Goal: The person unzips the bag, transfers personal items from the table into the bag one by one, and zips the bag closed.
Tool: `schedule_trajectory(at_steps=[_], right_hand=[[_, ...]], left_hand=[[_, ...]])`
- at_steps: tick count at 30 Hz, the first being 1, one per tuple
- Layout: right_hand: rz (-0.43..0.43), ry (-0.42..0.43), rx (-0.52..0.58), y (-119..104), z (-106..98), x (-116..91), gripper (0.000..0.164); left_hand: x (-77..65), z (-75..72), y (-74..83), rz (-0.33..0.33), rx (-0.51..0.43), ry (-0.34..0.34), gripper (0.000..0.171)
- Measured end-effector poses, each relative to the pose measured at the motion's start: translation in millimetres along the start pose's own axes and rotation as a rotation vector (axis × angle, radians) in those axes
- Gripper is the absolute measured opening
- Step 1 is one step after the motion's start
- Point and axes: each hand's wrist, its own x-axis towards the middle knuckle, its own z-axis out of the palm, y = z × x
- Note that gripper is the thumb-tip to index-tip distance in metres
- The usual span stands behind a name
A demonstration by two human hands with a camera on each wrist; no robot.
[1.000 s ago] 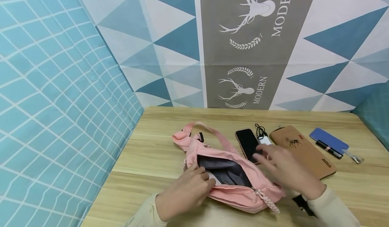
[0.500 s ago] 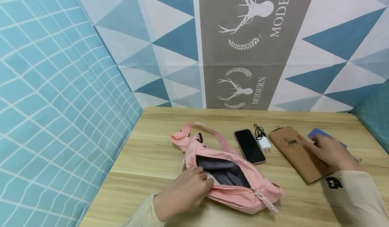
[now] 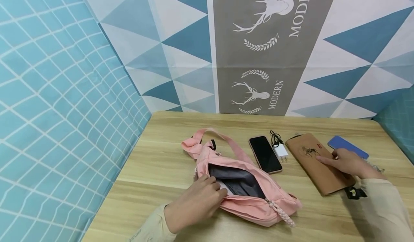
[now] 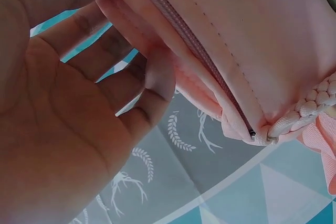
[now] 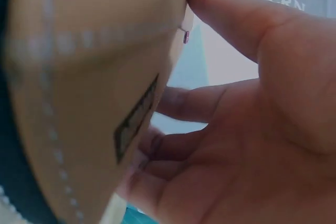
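A pink waist bag (image 3: 249,211) lies with its zip undone and its dark lining showing. My left hand (image 3: 195,202) grips the near edge of the opening; in the left wrist view, the fingers of the left hand (image 4: 79,108) curl against the pink cloth beside the zip. A tan long wallet (image 3: 310,166) with a horse emblem lies to the right of the bag. My right hand (image 3: 347,163) holds its right side, thumb on the top face. In the right wrist view, the right hand (image 5: 236,114) has its fingers curled at the edge of the wallet (image 5: 89,103).
Between bag and wallet lie a black-screened phone (image 3: 265,154) and a white charger plug (image 3: 280,150) with a coiled black cable (image 3: 276,139). Past the right hand is a blue flat case (image 3: 347,146). The patterned wall cloth rises behind the wooden table (image 3: 155,155).
My right hand has moved right, from beside the phone to the right side of the wallet. The left hand stays on the bag's edge.
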Motion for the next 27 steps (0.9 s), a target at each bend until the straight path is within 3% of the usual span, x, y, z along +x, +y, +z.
schedule_trajectory(at_steps=[4,9,13,22,27], right_hand=[[0.039,-0.039,0.045,-1.0,-2.4,-1.5,0.054],[0.049,0.009,0.055,-5.1,-4.2,-2.3,0.058],[0.008,0.048,0.041,-14.2,-4.8,-4.7,0.06],[-0.17,0.202,-0.011,-36.2,-8.4,-15.7,0.035],[-0.175,0.239,-0.002,-50.5,-18.7,-24.5,0.046]], left_hand=[[-0.6,-1.6,-0.1,-0.008,-0.001,-0.008,0.014],[-0.8,-4.3,0.3,-0.032,-0.022,-0.012,0.016],[-0.5,-4.2,0.2,-0.033,-0.017,0.008,0.017],[-0.1,-5.0,-1.0,-0.035,-0.014,0.005,0.012],[-0.6,-6.9,-1.5,-0.039,-0.011,-0.008,0.01]])
